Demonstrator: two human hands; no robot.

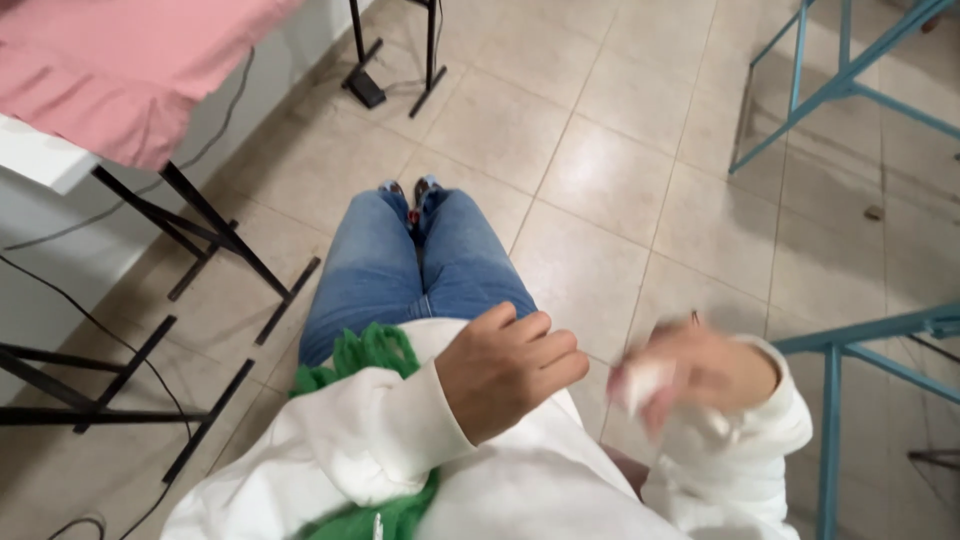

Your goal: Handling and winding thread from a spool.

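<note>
I look down at my own legs in blue jeans [400, 270], seated above a tiled floor. My left hand [505, 365] rests over my lap with its fingers curled in a loose fist and nothing visible in it. My right hand [690, 372] is blurred by motion to the right of my knee; a small pale whitish thing [640, 385] shows at its fingers, too smeared to name. Both arms wear white sleeves [370, 440]. A green knitted cloth [365, 355] lies on my lap under the left sleeve.
A table draped in pink cloth [120, 70] with black folding legs [215, 230] stands at the left. Teal metal frames [830, 90] rise at the upper right, and another teal frame [835, 400] stands close by my right hand. Black cables run along the left wall.
</note>
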